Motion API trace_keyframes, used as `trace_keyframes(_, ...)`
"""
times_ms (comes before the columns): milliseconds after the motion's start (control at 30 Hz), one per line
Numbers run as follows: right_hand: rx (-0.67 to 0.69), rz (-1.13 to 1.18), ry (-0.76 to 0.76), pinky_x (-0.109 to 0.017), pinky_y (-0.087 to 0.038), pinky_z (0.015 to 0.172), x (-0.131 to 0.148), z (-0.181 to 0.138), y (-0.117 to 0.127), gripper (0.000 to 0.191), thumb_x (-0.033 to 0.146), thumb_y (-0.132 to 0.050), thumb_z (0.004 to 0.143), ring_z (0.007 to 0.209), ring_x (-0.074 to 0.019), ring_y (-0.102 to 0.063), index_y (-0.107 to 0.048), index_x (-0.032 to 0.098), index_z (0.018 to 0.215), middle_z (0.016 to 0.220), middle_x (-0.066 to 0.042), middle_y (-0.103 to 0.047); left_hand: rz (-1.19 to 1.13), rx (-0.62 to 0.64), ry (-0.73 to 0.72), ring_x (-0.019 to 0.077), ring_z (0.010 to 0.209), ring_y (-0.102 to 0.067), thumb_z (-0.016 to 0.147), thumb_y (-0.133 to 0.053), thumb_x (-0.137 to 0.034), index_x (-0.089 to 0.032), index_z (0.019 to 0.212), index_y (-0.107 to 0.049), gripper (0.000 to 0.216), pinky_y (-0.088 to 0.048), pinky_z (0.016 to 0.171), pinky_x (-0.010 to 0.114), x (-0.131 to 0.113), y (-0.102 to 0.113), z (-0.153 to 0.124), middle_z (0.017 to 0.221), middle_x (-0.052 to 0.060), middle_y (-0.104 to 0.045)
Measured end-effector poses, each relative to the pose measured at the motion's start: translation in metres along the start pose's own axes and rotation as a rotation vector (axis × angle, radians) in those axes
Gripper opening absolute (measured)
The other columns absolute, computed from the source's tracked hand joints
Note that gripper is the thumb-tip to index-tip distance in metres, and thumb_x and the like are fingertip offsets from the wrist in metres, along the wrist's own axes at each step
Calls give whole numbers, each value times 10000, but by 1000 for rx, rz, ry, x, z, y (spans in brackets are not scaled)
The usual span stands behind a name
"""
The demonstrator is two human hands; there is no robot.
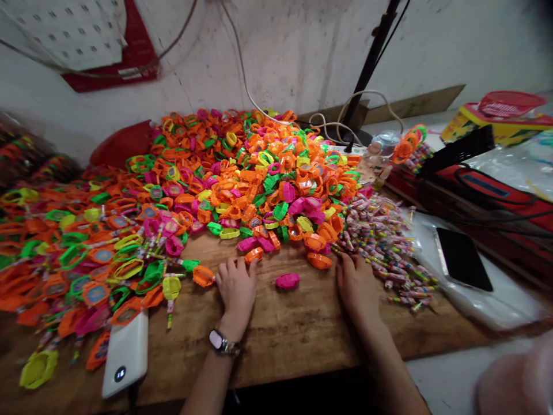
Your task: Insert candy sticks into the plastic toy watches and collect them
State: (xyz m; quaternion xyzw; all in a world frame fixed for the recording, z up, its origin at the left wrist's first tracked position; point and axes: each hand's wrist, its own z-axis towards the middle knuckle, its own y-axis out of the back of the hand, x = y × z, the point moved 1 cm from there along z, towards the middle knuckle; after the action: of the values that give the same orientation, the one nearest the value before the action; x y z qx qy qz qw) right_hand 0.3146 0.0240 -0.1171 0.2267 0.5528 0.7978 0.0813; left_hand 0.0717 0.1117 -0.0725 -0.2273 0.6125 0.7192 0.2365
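One orange toy watch (254,254) sits at your left hand's (236,289) fingertips; wrapped sticks (391,242) lie beside your right hand (358,288), likely for easy reach. I can't tell whether either hand grips.

Plastic toy watches (248,178), mostly orange, in jumbled heap; slim patterned sticks (380,230) piled at its right edge.

You face a scuffed, whitish wall (298,57) behind a wooden counter (298,334); at your upper left, a red panel (144,46) shows behind patterned white sheeting (78,34), and a black pole (375,55) rises to your right.
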Motion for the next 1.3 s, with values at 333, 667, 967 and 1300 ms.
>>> trace_keyframes(333,75,234,-22,-346,-464,736,1,12,-2,359,219,-403,865,800,-239,-609,-645,138,1118,873,-122,-678,-602,127,123,200,815,-630,746,-647,-404,-193,834,-577,239,-489,785,335,3,-17,8,847,50,-648)
trace_keyframes(667,115,947,-78,-304,-507,586,43,-23,53,305,497,-616,836,631,-191,-606,-695,205,879,703,-42,-647,-1043,335,457,165,627,-646,553,-790,-389,-162,930,-642,464,-504,475,254,-5,-8,-13,898,61,-685)
trace_keyframes(967,124,958,206,-322,-537,764,88,-29,51,317,326,-418,968,864,-198,-631,-601,216,1202,929,-83,-612,-1102,536,374,233,920,-672,700,-741,-412,-175,1059,-691,433,-555,799,339,-27,16,-37,1053,106,-694)
trace_keyframes(1300,86,978,214,-281,-526,700,90,-25,73,139,260,-498,947,817,-172,-637,-576,205,1049,929,-66,-669,-888,464,116,240,1134,-619,688,-782,-313,-213,1132,-651,474,-454,1040,375,-36,29,-44,1196,81,-669)
